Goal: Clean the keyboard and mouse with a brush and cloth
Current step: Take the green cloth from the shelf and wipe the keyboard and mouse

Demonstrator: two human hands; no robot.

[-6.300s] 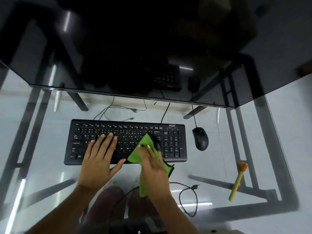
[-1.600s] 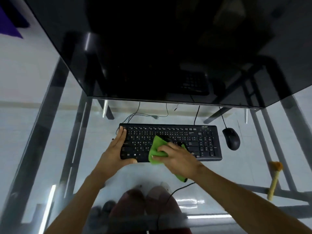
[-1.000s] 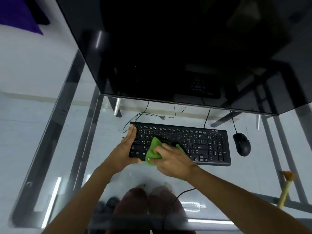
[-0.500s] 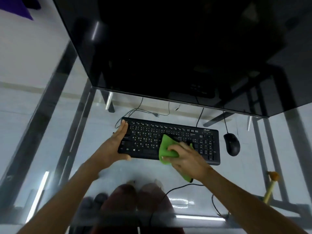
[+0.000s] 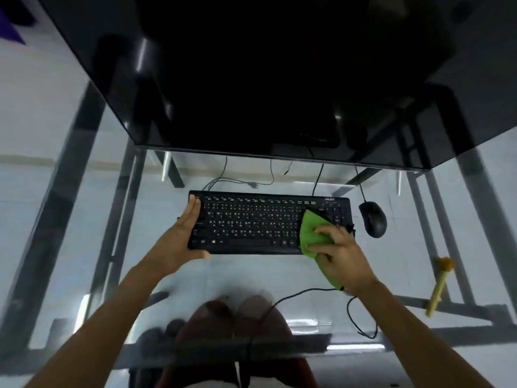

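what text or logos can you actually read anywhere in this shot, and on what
Letter keys on the keyboard: "Q W E R T Y U" can be made out on the top letter row; the rest are faint.
Logo at the keyboard's top right corner: too blurred to read for certain.
Function row and other small key legends: too small to read.
Mouse, green cloth, brush: no text visible.

Glass desk (image 5: 251,275): keyboard (image 5: 251,222), mouse (image 5: 373,219), brush (image 5: 439,285)

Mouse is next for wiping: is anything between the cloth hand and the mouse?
In the head view, only the keyboard's right end and a strip of bare glass tabletop separate the right hand, gripping the green cloth, from the mouse.
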